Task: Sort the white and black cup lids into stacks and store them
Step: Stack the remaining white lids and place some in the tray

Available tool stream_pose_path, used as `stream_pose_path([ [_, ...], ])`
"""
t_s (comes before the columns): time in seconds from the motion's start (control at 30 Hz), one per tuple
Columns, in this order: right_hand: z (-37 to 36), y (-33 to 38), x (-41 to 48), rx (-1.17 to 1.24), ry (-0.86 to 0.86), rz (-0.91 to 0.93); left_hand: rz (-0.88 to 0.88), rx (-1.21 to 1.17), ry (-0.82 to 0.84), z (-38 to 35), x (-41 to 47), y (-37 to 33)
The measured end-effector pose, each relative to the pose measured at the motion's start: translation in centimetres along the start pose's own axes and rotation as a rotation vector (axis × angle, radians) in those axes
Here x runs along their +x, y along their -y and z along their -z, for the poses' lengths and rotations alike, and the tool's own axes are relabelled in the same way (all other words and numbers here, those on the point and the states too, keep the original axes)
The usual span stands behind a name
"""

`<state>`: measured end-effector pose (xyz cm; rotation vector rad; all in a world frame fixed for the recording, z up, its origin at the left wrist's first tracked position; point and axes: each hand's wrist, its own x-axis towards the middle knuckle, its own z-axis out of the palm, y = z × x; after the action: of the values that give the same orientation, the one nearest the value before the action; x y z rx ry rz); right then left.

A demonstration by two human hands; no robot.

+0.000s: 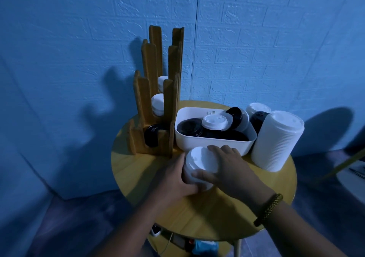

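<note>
A short stack of white lids stands on the round yellow table, just in front of a white bin. My left hand wraps its left side and my right hand clasps its right side and top. The white bin holds several black lids and a loose white lid. A tall white lid stack leans at the right. The wooden holder on the left has white lids in its upper slots and black lids in the lowest.
Behind the bin sit a black lid stack and another white stack. A blue brick-pattern wall rises close behind the table. A lower shelf under the tabletop carries small items. A woven bracelet circles my right wrist.
</note>
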<state>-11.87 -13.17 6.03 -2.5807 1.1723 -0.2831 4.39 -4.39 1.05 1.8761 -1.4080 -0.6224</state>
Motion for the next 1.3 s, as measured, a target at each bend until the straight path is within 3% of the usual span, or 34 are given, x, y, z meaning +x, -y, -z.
stream_pose_path([
  [0.17,-1.7,1.9,-0.3,-0.086,-0.113,-0.074,0.036,0.027,-0.006,-0.1,0.3,0.2],
  [0.37,-2.2,0.7,-0.6,0.302,-0.030,0.131,-0.008,0.060,-0.019,-0.1,0.4,0.6],
  [0.6,-1.6,1.3,-0.2,0.079,-0.116,0.071,0.032,0.051,0.013,-0.2,0.6,1.0],
  [0.77,-0.5,0.5,0.3,0.177,0.040,0.096,0.025,0.009,0.026,-0.2,0.5,1.1],
  [0.9,-0.5,0.8,0.5,-0.033,-0.014,0.102,0.006,0.002,0.030,-0.1,0.6,1.1],
  [1.17,0.4,-0.1,0.8,0.014,0.087,0.188,-0.047,0.001,-0.004,-0.3,0.4,1.3],
  [1.23,1.0,-0.2,1.4,0.107,0.028,0.189,-0.042,-0.006,-0.009,-0.4,0.5,1.3],
  [1.3,1.6,-0.8,2.9,0.172,-0.176,0.173,-0.035,-0.001,-0.033,-0.5,0.6,1.3],
])
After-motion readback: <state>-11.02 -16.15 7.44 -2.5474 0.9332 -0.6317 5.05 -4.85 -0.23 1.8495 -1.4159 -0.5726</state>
